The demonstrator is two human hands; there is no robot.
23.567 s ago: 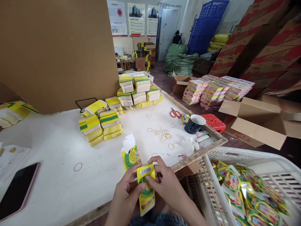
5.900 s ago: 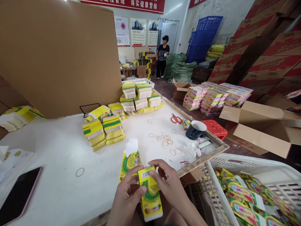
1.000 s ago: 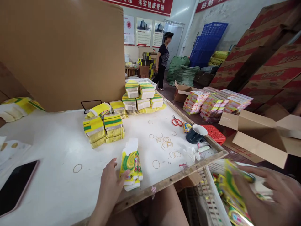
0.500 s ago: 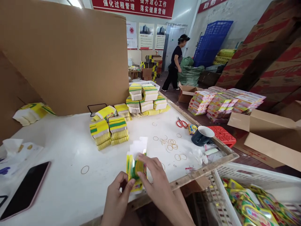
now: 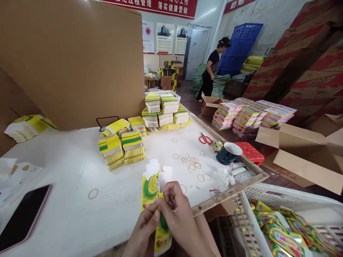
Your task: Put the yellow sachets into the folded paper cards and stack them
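Observation:
A yellow and green printed carton (image 5: 163, 237) is held at the table's front edge, its white end flap showing beyond my fingers. My left hand (image 5: 143, 226) is closed on its left side, thumb and forefinger pinching. My right hand (image 5: 178, 212) grips the upper part, fingers curled and thumb pressed close to the left fingertips. Just past my left hand, another flat carton (image 5: 150, 187) with a green and yellow swirl lies on the white table, its white flaps pointing away. Stacks of folded cartons (image 5: 132, 146) stand farther back.
Rubber bands (image 5: 194, 163), red-handled scissors (image 5: 205, 138) and a dark mug (image 5: 229, 153) lie to the right. A phone (image 5: 25, 214) is at left. A white crate (image 5: 250, 214) holds packets below the wooden table edge (image 5: 227, 194). A person (image 5: 210, 71) is walking behind.
The carton in my hands has come nearer my body, uncovering the one on the table. My right hand has curled in from lying over the carton. The person behind has moved right.

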